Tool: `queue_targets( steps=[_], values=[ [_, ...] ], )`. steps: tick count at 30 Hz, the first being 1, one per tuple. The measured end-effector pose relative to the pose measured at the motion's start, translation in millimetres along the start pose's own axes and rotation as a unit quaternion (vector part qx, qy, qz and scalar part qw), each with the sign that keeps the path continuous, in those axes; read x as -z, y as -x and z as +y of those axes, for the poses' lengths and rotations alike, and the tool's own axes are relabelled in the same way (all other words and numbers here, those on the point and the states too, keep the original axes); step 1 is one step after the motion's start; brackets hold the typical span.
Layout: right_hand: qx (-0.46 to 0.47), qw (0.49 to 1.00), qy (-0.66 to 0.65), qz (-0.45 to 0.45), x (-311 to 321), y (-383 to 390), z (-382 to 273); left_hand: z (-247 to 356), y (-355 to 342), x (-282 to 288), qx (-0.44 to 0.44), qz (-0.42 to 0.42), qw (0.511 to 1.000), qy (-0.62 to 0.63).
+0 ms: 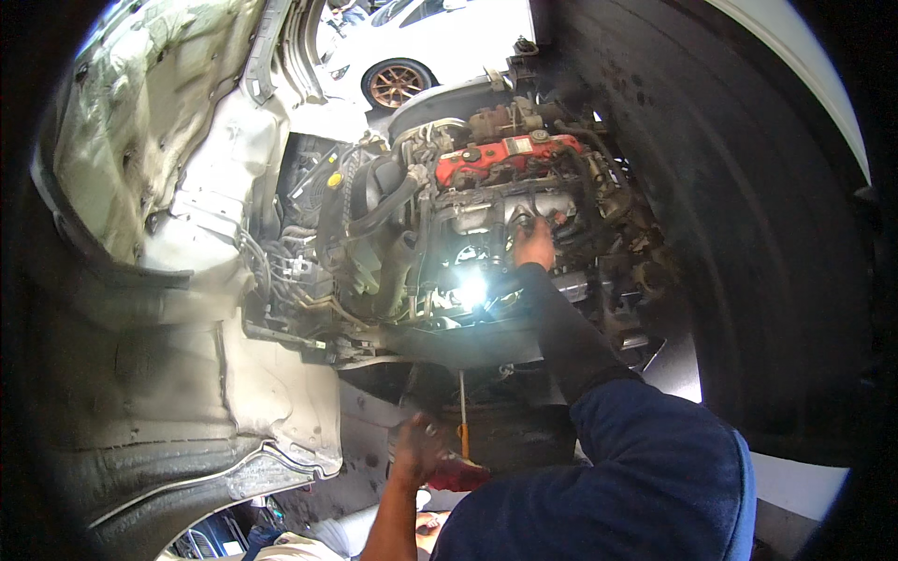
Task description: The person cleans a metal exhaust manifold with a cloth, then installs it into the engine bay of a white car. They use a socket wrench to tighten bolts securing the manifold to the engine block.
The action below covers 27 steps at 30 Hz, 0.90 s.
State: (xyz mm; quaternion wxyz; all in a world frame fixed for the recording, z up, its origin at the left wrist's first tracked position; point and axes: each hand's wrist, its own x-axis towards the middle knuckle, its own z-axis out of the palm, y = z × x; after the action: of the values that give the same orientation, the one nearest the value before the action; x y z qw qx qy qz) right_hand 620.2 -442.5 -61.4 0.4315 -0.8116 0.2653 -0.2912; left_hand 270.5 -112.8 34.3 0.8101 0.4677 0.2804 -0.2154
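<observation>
My right hand [535,245], its forearm in a black sleeve, reaches into the uncovered engine [505,201]. Its fingers curl against the silver metal part [552,203] below the red engine cover [510,156]; whatever they grip is too small to tell. Bare-armed, my left hand [421,447] is low in front of the engine, fingers curled in. What it holds, if anything, is hidden. Beside it lies a red cloth-like thing [456,473]. Just right of the hand, a screwdriver-like tool with an orange handle [463,438] stands nearly upright, its thin shaft pointing up.
A bright work light [470,288] shines at the engine's near side. Black hoses [388,210] and wiring fill the left of the bay. A pale, dirty body panel [281,402] borders the left, a large dark panel [720,206] the right. Behind stands a white car [458,47].
</observation>
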Motion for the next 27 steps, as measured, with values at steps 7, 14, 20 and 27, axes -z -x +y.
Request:
queue_targets(
  steps=[7, 14, 20, 27],
  values=[
    [-0.028, 1.0, -0.006, 0.0, 2.0, -2.4, -5.6, 69.9, -180.8, -157.6, -0.062, 0.026, 0.895, -0.441],
    [-0.04, 0.999, -0.013, -0.024, 2.8, -2.6, 0.9, 78.9, -280.8, -156.4, 0.032, -0.056, 0.937, -0.345],
    [-0.061, 0.997, -0.024, -0.042, -5.5, -4.1, 8.4, 91.2, -306.7, -156.8, 0.096, -0.052, 0.929, -0.353],
    [-0.007, 0.999, -0.019, 0.044, -11.1, -5.0, 8.9, 65.2, -322.8, -168.3, -0.031, -0.041, 0.946, -0.321]
  ],
)
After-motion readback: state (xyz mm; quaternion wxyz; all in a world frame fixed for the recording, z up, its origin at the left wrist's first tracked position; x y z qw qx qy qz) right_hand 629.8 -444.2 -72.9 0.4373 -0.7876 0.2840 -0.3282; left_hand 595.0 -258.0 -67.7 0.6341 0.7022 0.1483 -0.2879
